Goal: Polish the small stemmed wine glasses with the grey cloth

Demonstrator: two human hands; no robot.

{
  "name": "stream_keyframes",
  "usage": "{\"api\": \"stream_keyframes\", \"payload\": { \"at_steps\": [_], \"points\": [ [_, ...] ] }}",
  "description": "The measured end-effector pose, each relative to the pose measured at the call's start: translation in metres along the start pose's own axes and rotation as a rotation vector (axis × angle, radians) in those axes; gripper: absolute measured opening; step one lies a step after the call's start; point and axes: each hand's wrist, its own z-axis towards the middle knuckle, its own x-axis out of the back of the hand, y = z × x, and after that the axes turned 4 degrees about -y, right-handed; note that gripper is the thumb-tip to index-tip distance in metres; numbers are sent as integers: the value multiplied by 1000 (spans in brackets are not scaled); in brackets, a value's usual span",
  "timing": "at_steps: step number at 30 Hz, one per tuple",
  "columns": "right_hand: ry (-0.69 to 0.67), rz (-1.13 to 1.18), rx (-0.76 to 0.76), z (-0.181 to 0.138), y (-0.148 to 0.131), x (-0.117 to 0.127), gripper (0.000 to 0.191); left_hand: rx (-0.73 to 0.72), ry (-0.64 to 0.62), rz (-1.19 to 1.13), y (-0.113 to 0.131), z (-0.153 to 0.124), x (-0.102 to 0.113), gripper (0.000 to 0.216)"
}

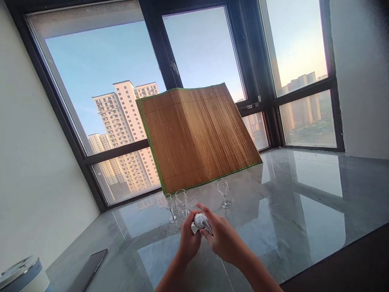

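My left hand and my right hand meet over the near middle of the counter. Between them is a bunched whitish-grey cloth, with the right fingers closed round it and the index finger raised. A bright, clear edge of what looks like a small glass shows by my curled left fingers; most of it is hidden. Just beyond stand small stemmed glasses: one glass at the left, a close pair of glasses partly overlapping, and a separate glass to the right.
A brown slatted bamboo mat with green edging leans upright against the window behind the glasses. A dark phone lies at the lower left, near a lidded cup. The glossy grey counter reflects the windows; its front edge is at right.
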Motion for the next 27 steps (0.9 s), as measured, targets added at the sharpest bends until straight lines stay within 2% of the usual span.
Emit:
{"api": "stream_keyframes", "payload": {
  "at_steps": [5, 9, 13, 16, 19, 22, 24, 27],
  "points": [
    [57, -32, 61, 1, -2, -1, 67, -9, 7, -59, -2, 1, 0, 49],
    [147, -39, 108, 2, 1, -6, 58, 33, 13, -119, -1, 2, 0, 49],
    [277, 133, 9, 6, 3, -10, 44, 74, -11, -176, 3, 2, 1, 34],
    [444, 316, -78, 9, 3, -4, 41, 136, -4, -229, 0, 1, 1, 19],
    [609, 400, -176, 12, 6, 11, 49, 249, 41, -320, -8, 0, -1, 33],
    [727, 386, -266, 13, 16, 22, 53, 340, 72, -511, -12, 2, -5, 42],
    [728, 347, -317, 13, 26, 24, 53, 369, 81, -670, -12, 3, -8, 39],
    [578, 301, -369, 14, 38, 13, 52, 356, 121, -817, -9, 5, -11, 37]
  ]
}}
